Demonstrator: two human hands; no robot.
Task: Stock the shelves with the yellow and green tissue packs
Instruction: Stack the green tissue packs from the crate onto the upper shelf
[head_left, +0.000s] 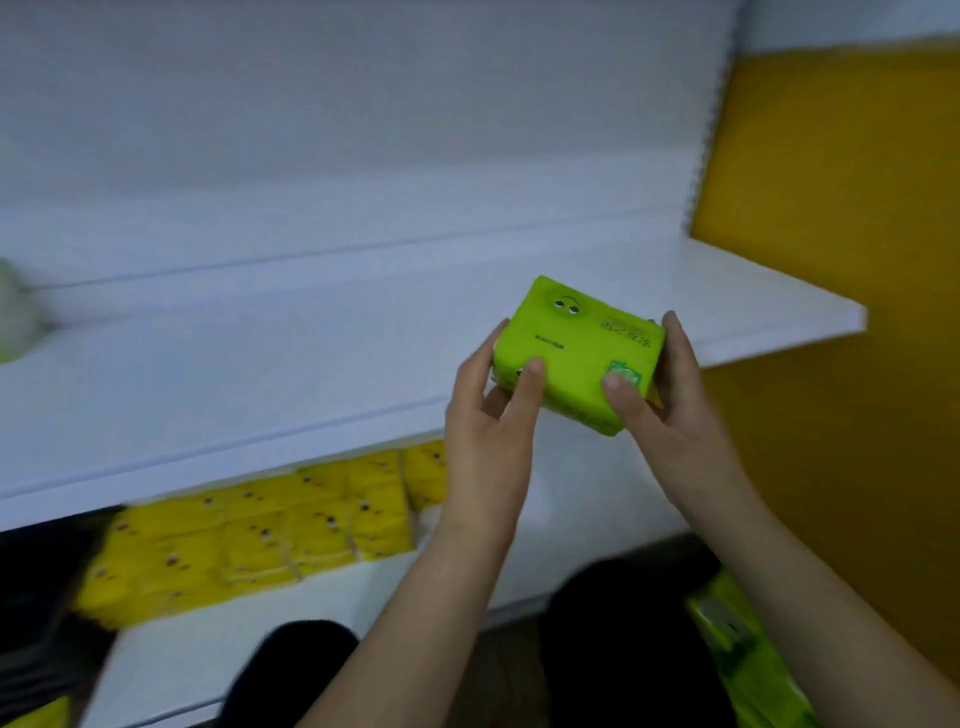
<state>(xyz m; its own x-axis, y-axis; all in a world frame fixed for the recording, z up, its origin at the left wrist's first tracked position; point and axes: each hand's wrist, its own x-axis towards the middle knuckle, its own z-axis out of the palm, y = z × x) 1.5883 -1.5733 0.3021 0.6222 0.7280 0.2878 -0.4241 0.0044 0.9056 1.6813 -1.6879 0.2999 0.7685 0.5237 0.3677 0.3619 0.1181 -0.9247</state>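
Note:
A bright green tissue pack (574, 343) with two printed eyes is held above the front of the white upper shelf (260, 353). My left hand (493, 400) grips its left end, thumb on top. My right hand (665, 395) grips its right end, thumb on the top near a green label. Several yellow tissue packs (270, 530) lie in rows on the lower shelf (208, 639), left of my arms. More green packaging (748, 660) lies at the bottom right.
A yellow wall (841, 171) stands to the right of the shelving, past the upper shelf's end. A blurred pale green thing (15, 317) sits at the far left of the upper shelf. My dark-clothed knees (613, 623) are below.

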